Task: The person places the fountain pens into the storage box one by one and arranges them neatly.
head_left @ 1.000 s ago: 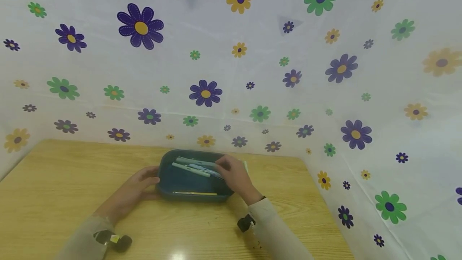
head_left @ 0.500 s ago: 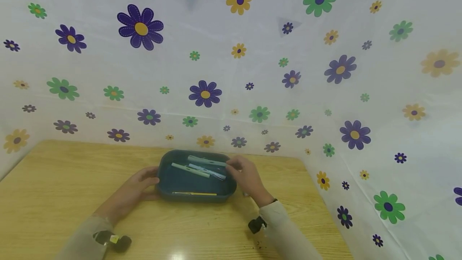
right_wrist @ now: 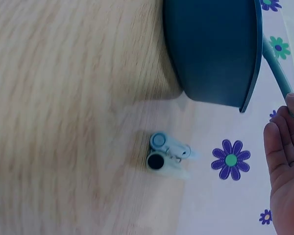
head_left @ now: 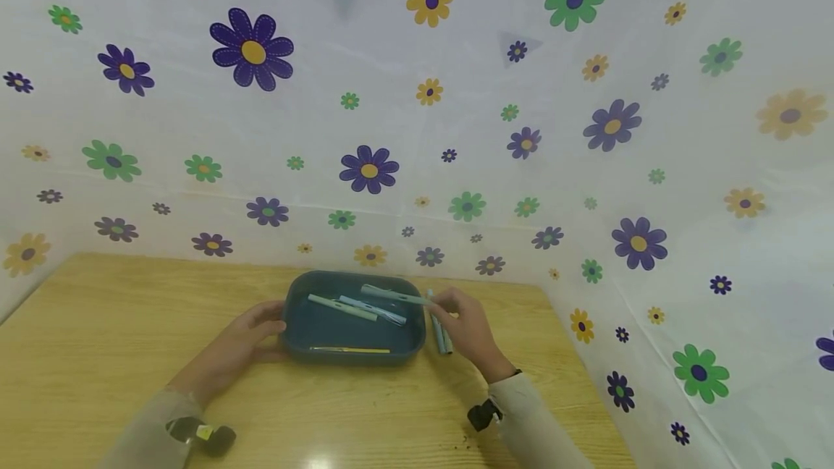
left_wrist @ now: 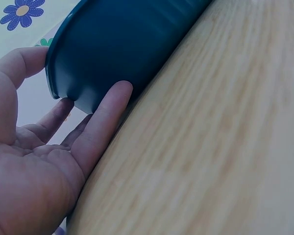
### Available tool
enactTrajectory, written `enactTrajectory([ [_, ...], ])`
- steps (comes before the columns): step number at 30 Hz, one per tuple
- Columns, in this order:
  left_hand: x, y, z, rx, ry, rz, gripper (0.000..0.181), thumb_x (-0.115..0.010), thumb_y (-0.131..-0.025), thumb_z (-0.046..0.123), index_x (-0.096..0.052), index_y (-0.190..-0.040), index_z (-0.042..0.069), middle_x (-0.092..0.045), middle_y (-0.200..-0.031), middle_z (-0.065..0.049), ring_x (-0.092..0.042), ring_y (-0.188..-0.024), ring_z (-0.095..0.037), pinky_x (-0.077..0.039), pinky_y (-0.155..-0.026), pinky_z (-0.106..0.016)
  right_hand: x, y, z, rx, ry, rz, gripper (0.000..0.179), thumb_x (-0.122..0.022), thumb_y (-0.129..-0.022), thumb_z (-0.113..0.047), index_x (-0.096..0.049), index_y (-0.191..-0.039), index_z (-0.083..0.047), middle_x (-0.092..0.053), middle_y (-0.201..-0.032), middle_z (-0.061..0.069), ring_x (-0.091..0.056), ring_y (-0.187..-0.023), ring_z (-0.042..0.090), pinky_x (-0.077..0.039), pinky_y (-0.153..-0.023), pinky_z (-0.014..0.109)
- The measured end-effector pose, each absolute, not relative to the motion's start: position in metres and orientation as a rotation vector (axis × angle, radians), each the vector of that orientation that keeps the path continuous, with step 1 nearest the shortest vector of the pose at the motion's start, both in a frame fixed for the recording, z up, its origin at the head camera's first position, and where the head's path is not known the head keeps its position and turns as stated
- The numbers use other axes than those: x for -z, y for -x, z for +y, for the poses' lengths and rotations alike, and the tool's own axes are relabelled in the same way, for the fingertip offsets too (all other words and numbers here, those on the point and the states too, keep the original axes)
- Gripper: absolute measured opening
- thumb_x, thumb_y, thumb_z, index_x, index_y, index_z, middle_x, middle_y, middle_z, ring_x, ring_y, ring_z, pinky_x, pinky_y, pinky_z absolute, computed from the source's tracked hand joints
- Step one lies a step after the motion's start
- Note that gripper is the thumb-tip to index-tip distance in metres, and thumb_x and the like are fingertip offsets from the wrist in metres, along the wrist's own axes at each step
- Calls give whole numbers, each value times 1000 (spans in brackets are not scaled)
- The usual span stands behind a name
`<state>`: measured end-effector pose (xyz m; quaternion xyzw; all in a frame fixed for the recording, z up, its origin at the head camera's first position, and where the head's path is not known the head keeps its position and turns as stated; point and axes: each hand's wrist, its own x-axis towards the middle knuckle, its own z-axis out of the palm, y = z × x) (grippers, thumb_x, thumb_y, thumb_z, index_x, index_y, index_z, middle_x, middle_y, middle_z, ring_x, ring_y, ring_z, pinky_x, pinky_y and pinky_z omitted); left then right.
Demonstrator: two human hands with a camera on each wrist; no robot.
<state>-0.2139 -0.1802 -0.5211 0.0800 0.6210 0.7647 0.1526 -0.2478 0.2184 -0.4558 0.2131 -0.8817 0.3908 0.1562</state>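
The right grip [head_left: 468, 324] pinches a pale teal pen [head_left: 394, 295] by its right end, thumb against fingertips; the pen reaches leftward over the far right part of the tray [head_left: 326, 330]. Whether it touches the rim is hard to tell. Clearing the rim seems to be the step in hand: keeping the free left end high should stop it catching or dragging the neighbouring pens. The left grip [head_left: 250, 329] has its fingers spread, touching the tray's left end; light, steady pressure there would probably keep the tray from sliding.

The blue-green tray sits on the surface [head_left: 326, 411] between the hands. Inside, a pale green pen [head_left: 342, 307] lies left of a light-blue pen [head_left: 371, 309], both slanting, and a thin yellow stick [head_left: 352, 349] lies along the near wall. Just beyond the right wall, two pens [head_left: 439, 339] rest side by side on the surface.
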Motion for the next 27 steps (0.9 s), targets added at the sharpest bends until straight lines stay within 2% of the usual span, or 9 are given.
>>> enactTrajectory([
  [11,523,216,-181,-2177,-224,1786,59,-57,-95,27,-32,-144,7,-33,-145,-16,-51,-120,-34,-52,-92,-48,454,246,237,-1159,-491,-2538,10,-65,-91,-26,-66,-99,-20,-66,-91,-10,-62,-81,9,-55,-75,34],
  [18,521,213,-181,-2182,-224,1791,58,-57,-95,26,-32,-144,7,-32,-145,-16,-53,-119,-34,-53,-92,-48,452,250,248,-1161,-469,-2546,10,-65,-91,-25,-66,-100,-21,-66,-93,-8,-63,-84,11,-55,-76,34],
  [21,518,212,-180,-2180,-221,1800,58,-57,-95,26,-31,-144,6,-32,-146,-16,-53,-118,-34,-53,-91,-48,451,249,252,-1225,-452,-2546,11,-65,-91,-20,-66,-101,-16,-67,-95,-2,-64,-87,16,-55,-78,36],
  [27,516,211,-180,-2180,-210,1809,59,-57,-95,25,-31,-144,6,-31,-147,-16,-53,-119,-35,-53,-91,-48,430,233,252,-1312,-443,-2561,15,-62,-92,-11,-64,-104,-2,-67,-98,12,-63,-90,26,-55,-78,31],
])
